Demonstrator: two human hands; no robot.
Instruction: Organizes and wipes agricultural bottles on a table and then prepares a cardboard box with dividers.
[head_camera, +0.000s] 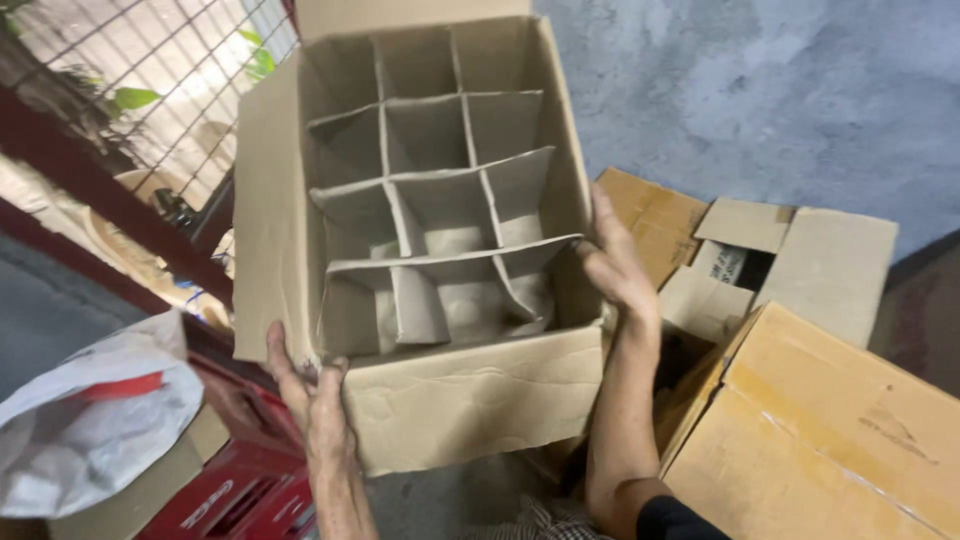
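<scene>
Both hands, left hand (318, 400) and right hand (612, 262), clenched the open brown cardboard box (470, 400); loose grey dividers (440, 260) between the fingers might slip out if tilted.

Open cardboard box (470, 400), plain brown, held up off the ground and tilted so its mouth faces the camera. Top flaps folded outward: one long flap on the left side, one at the top edge, one creased flap hanging down in front. Inside, a cardboard divider grid (440, 200) splits the box into cells, three across and apparently four deep. Every cell that shows is empty. The strips are bent and lean out of square, worst in the nearest row; the far row is partly in shadow. Walls are soft, wrinkled and worn at the front.
</scene>
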